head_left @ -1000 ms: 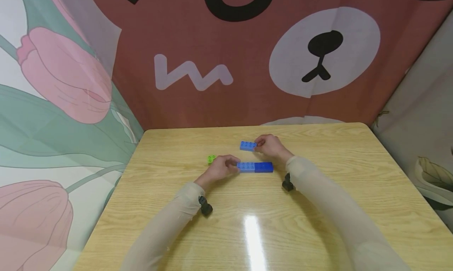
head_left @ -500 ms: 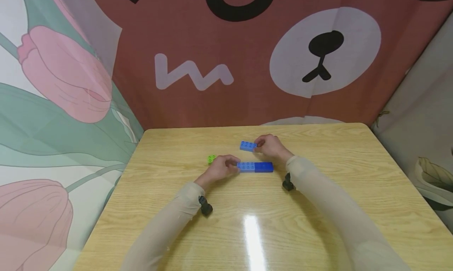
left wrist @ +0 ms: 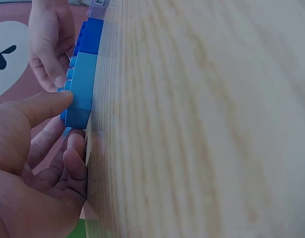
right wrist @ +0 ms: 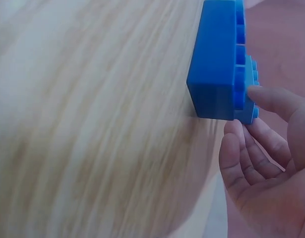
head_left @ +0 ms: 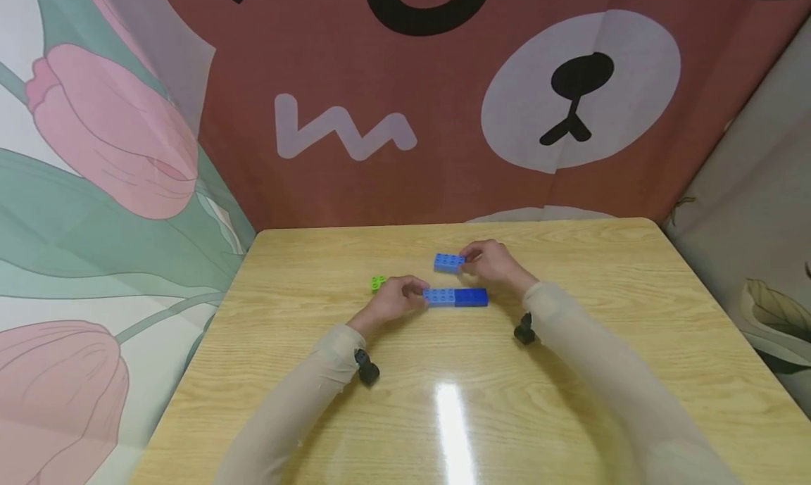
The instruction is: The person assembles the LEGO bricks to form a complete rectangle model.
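Observation:
A light blue toy building brick (head_left: 439,298) lies end to end with a dark blue brick (head_left: 472,298) in one row on the table. My left hand (head_left: 395,298) holds the row's left end, its thumb on the light blue brick in the left wrist view. Farther back, a second light blue brick (head_left: 448,262) has its studs up. My right hand (head_left: 494,262) pinches that brick by its right end, between thumb and fingers. In the right wrist view the dark blue brick (right wrist: 214,59) partly hides it.
Beside my left hand sits a small lime green brick (head_left: 377,283), partly covered by the hand. The wooden table (head_left: 393,414) ends at the back against a brown curtain (head_left: 355,196) with a bear print.
My right hand has shifted slightly to the right along with its light blue brick, which now lies a little straighter. The left hand and the row of bricks stay put.

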`<act>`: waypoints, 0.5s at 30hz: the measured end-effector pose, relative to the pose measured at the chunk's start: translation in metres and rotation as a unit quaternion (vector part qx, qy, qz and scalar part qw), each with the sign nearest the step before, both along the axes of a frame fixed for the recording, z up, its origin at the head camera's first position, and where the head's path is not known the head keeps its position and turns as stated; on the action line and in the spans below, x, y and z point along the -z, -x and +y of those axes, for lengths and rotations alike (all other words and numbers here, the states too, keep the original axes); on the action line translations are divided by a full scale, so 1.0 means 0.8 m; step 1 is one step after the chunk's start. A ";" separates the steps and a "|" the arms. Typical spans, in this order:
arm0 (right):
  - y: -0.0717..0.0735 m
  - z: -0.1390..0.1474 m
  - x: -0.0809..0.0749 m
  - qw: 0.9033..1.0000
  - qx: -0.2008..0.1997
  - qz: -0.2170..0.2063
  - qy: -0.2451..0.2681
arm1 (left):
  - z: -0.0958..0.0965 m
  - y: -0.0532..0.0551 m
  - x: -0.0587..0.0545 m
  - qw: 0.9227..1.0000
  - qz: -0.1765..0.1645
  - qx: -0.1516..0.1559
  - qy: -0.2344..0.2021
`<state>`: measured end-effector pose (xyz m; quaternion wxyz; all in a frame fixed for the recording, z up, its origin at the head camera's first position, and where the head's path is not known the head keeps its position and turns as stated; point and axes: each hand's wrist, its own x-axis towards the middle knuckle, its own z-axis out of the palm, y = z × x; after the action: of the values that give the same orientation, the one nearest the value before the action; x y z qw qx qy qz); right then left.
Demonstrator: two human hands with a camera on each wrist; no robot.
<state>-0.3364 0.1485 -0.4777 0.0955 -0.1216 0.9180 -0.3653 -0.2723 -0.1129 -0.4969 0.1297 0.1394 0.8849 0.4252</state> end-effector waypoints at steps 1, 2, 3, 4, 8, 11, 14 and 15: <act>-0.002 0.001 -0.001 1.000 0.001 -0.003 0.002 | 0.000 0.001 0.000 1.000 0.000 0.000 0.001; -0.003 0.002 -0.002 1.000 0.000 -0.004 0.004 | 0.000 0.001 0.000 1.000 0.001 0.000 0.001; -0.004 0.003 -0.003 1.000 -0.001 -0.006 0.006 | 0.000 0.000 0.000 1.000 0.001 -0.001 0.002; -0.006 0.004 -0.004 1.000 0.000 -0.007 0.007 | -0.001 0.000 -0.001 1.000 0.000 -0.002 0.002; -0.013 0.005 -0.007 1.000 -0.003 -0.006 0.002 | 0.000 -0.001 -0.001 1.000 -0.002 -0.003 0.003; -0.019 0.007 -0.010 1.000 -0.003 -0.002 0.001 | 0.001 -0.002 -0.002 1.000 -0.004 -0.003 0.004; -0.025 0.008 -0.012 1.000 -0.006 0.003 0.005 | 0.001 -0.002 -0.003 1.000 -0.005 -0.003 0.003; -0.027 0.009 -0.013 1.000 -0.007 0.005 0.007 | 0.001 -0.002 -0.003 1.000 -0.004 -0.004 0.002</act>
<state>-0.3144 0.1557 -0.4672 0.0923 -0.1304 0.9151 -0.3704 -0.2705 -0.1119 -0.4948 0.1322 0.1342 0.8858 0.4240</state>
